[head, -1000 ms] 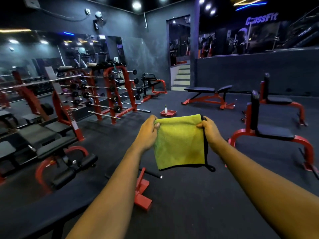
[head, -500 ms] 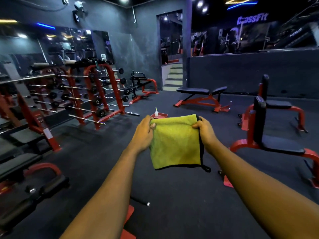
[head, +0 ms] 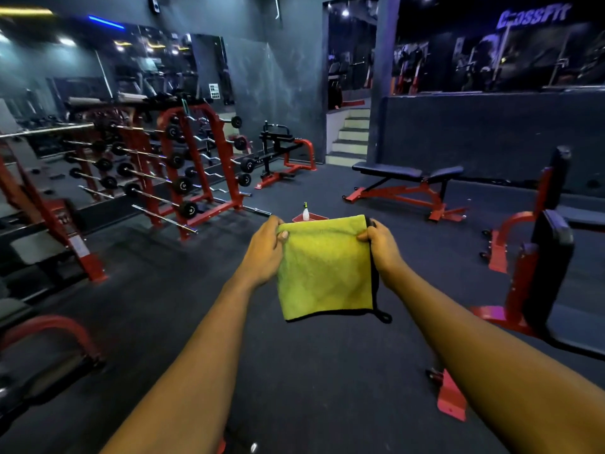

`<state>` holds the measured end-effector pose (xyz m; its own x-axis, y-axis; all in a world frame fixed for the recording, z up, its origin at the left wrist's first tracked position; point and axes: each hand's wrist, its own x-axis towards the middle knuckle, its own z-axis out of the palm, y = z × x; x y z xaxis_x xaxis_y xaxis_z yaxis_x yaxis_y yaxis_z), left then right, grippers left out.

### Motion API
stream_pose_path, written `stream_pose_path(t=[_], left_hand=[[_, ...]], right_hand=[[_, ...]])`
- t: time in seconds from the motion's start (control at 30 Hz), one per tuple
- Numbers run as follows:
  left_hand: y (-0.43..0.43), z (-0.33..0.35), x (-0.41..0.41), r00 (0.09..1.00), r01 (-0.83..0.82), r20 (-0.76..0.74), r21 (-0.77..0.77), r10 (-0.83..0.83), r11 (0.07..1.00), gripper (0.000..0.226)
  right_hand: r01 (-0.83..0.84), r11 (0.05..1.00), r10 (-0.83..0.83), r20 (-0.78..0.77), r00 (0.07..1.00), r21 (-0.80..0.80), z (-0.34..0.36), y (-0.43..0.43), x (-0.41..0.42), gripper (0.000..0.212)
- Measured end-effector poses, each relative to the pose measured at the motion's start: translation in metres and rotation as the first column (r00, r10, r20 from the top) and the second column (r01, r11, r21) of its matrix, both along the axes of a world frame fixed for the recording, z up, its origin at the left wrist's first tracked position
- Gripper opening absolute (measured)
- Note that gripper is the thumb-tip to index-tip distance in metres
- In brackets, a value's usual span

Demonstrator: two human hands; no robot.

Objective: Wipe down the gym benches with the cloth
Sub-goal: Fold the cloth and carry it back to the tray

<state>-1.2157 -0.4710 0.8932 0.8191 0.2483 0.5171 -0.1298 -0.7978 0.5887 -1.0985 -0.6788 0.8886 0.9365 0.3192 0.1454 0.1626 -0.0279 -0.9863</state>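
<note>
The left hand (head: 265, 253) and right hand (head: 384, 253) each pinch a top corner of the yellow cloth (head: 324, 267), so it hangs flat in mid-air, well apart from the flat bench (head: 389, 170) ahead. I'd fold it into a pad first, maybe grab that little bottle (head: 305, 212) (a sprayer, I think), then wipe that bench end to end.

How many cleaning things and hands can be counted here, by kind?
yellow cloth: 1
hands pinching its top corners: 2, left hand and right hand
spray bottle: 1
red tray: 1
Total: 5
</note>
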Motion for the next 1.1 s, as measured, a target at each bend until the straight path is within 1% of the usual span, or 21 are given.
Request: stream_pose_path(t=[0.07, 0.13, 0.23, 0.43, 0.57, 0.67, 0.7, 0.8, 0.87, 0.9, 1.0, 1.1], left_hand=[[0.019, -0.007, 0.041, 1.0, 0.014, -0.005, 0.008, -0.014, 1.0, 0.012], [0.041, -0.012, 0.081, 1.0, 0.025, 0.0, 0.004, -0.025, 1.0, 0.013], [0.08, -0.004, 0.142, 1.0, 0.027, 0.0, -0.016, -0.027, 1.0, 0.013], [0.155, 0.015, 0.266, 0.999, 0.045, 0.001, 0.017, -0.045, 0.999, 0.012], [0.19, 0.012, 0.339, 0.998, 0.069, -0.005, 0.031, -0.069, 0.997, 0.012], [0.214, 0.005, 0.394, 0.998, 0.067, 0.002, 0.042, -0.067, 0.997, 0.013], [0.221, 0.004, 0.412, 0.998, 0.055, 0.005, 0.049, -0.055, 0.997, 0.013], [0.24, 0.007, 0.469, 0.999, 0.038, 0.014, 0.074, -0.039, 0.997, 0.012], [0.25, 0.01, 0.502, 1.0, 0.017, 0.017, 0.066, -0.019, 0.998, 0.012], [0.258, 0.017, 0.529, 1.0, -0.001, 0.02, 0.064, 0.0, 0.998, 0.012], [0.275, 0.028, 0.574, 0.999, -0.032, 0.012, 0.052, 0.032, 0.998, 0.011], [0.295, 0.034, 0.619, 0.998, -0.055, 0.021, 0.051, 0.054, 0.997, 0.012]], right_hand=[[0.003, 1.0, -0.003, 0.01, 1.0, 0.002, -0.007, 0.019, 0.044, 0.028], [0.007, 1.0, -0.007, 0.027, 1.0, 0.0, -0.008, 0.041, 0.085, 0.023], [0.003, 1.0, -0.003, 0.03, 1.0, -0.001, 0.002, 0.079, 0.144, 0.02], [0.024, 1.0, -0.024, 0.039, 0.999, 0.018, 0.019, 0.15, 0.256, 0.031], [0.033, 0.999, -0.034, 0.021, 0.999, 0.039, 0.011, 0.185, 0.333, 0.032], [0.014, 0.999, -0.015, 0.023, 1.0, 0.039, 0.002, 0.207, 0.391, 0.042], [0.004, 0.999, -0.005, 0.027, 1.0, 0.033, 0.001, 0.214, 0.41, 0.042], [-0.028, 0.999, 0.026, 0.048, 0.999, 0.042, 0.004, 0.238, 0.474, 0.025], [-0.048, 0.997, 0.045, 0.051, 0.998, 0.068, 0.006, 0.251, 0.512, 0.017], [-0.062, 0.995, 0.058, 0.059, 0.997, 0.076, 0.014, 0.264, 0.544, 0.016], [-0.093, 0.995, 0.09, 0.075, 0.993, 0.046, 0.023, 0.284, 0.594, 0.016], [-0.096, 0.993, 0.092, 0.063, 0.994, 0.067, 0.027, 0.311, 0.646, 0.017]])
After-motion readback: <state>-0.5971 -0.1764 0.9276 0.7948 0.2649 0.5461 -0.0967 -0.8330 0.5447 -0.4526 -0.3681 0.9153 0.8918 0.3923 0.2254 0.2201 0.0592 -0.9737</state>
